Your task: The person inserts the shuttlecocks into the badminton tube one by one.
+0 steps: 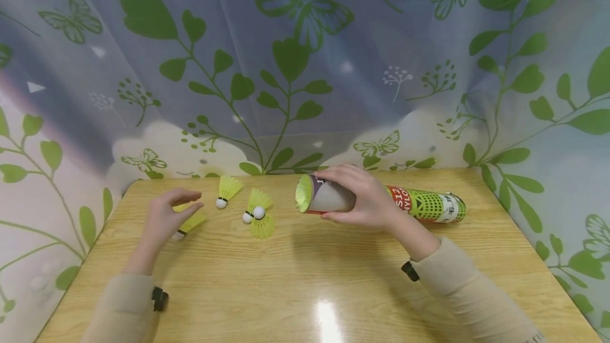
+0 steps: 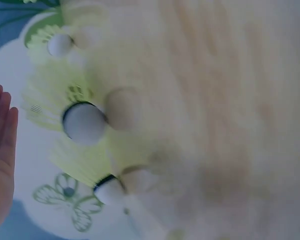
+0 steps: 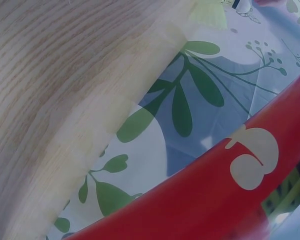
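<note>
My right hand grips a shuttlecock tube round its grey-and-purple left part, fingers over the top and thumb below. Yellow-green shows at the tube's left end. In the right wrist view the red side of the tube runs across the lower right. My left hand hovers at the left with thumb and fingers apart, nothing between them. Beneath it lies a yellow shuttlecock, partly hidden. Blurred shuttlecocks fill the left side of the left wrist view, beside the left hand.
Another yellow shuttlecock lies farther back on the wooden table. Two more lie overlapping between the hands. A patterned curtain hangs behind the table's back edge and along both sides.
</note>
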`<state>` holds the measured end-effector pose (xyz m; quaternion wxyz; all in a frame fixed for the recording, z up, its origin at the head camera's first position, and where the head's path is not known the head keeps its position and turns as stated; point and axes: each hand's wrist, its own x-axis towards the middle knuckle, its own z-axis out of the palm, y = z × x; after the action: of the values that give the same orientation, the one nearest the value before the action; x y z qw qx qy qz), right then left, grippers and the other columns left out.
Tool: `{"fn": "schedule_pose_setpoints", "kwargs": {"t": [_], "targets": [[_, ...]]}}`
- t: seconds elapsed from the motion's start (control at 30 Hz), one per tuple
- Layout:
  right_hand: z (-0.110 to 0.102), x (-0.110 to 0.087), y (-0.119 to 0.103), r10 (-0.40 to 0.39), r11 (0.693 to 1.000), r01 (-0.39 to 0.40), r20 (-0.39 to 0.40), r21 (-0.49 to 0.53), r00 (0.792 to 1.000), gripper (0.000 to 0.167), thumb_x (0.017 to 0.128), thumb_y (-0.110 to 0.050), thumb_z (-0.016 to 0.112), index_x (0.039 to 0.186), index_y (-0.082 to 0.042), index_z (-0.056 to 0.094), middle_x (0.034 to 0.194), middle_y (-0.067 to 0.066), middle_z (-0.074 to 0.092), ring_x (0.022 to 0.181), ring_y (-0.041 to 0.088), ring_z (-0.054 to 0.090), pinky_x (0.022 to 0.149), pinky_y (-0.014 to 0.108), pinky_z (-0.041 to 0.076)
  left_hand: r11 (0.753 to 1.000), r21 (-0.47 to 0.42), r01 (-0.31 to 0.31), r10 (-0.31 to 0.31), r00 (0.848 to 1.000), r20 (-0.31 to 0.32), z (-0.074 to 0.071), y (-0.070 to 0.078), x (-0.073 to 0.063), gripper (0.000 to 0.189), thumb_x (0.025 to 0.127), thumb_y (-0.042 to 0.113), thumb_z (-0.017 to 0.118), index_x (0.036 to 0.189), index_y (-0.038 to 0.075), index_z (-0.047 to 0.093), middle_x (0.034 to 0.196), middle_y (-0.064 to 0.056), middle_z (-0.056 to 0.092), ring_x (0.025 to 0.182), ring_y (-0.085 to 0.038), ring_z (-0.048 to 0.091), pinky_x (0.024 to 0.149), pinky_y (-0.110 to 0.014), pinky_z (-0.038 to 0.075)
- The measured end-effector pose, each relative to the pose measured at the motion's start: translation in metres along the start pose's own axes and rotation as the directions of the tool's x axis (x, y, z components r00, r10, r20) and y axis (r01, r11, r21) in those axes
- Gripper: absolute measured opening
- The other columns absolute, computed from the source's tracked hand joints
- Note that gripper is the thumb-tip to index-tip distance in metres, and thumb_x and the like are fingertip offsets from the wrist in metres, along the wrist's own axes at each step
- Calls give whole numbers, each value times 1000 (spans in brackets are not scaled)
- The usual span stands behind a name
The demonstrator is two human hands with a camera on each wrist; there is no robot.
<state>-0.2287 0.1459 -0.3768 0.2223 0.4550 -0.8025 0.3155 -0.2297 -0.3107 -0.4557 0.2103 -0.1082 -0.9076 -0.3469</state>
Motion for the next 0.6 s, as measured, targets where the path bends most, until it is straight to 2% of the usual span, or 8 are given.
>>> {"fn": "schedule_pose_setpoints", "kwargs": {"t": [0.07, 0.13, 0.17, 0.3, 0.37, 0.6], "targets": [[0, 0, 0, -7, 1000, 7, -4, 1, 1000, 80, 69, -23, 100, 140, -9, 67, 135, 11, 73, 124, 31, 67, 97, 50, 60, 1000, 0, 21, -21, 1000, 6, -1, -7, -1, 24, 92, 8, 84, 115, 4, 80, 112, -16, 81, 99, 1, 69, 96, -41, 60], [0, 0, 0, -14, 1000, 14, -8, 0, 1000, 79, 69, -23, 100, 139, -9, 67, 134, 11, 73, 124, 31, 67, 97, 50, 60, 999, 1, 46, -46, 999, 15, -3, -12, -2, 24, 93, 8, 83, 117, 3, 80, 115, -18, 80, 103, -3, 69, 99, -54, 57], [0, 0, 0, -17, 1000, 17, -9, 0, 1000, 79, 69, -23, 100, 140, -9, 67, 134, 11, 73, 123, 31, 67, 97, 50, 60, 998, -4, 58, -58, 998, 22, -5, -14, -3, 25, 94, 8, 82, 118, 2, 79, 116, -19, 79, 106, -9, 70, 100, -58, 56], [1, 0, 0, -17, 1000, 17, -8, 2, 1000, 79, 69, -23, 99, 140, -9, 67, 135, 11, 73, 124, 31, 67, 96, 50, 60, 994, -4, 107, -106, 992, 66, -10, -21, -4, 28, 97, 11, 79, 123, 0, 77, 123, -24, 76, 116, -43, 68, 103, -63, 54], [0, -1, 0, -12, 1000, 12, -5, 3, 1000, 79, 69, -24, 99, 140, -9, 67, 135, 11, 73, 124, 31, 67, 97, 50, 60, 992, -5, 124, -123, 988, 97, -12, -24, -4, 29, 98, 12, 78, 125, -1, 76, 126, -25, 74, 119, -48, 66, 104, -65, 53], [0, -1, 1, -14, 1000, 14, -10, -4, 1000, 79, 69, -24, 99, 140, -9, 67, 135, 11, 73, 124, 31, 67, 96, 49, 60, 990, 25, 137, -139, 974, 176, -13, -30, -1, 30, 98, 11, 78, 125, -1, 75, 128, -27, 74, 122, -52, 66, 103, -67, 53]]}}
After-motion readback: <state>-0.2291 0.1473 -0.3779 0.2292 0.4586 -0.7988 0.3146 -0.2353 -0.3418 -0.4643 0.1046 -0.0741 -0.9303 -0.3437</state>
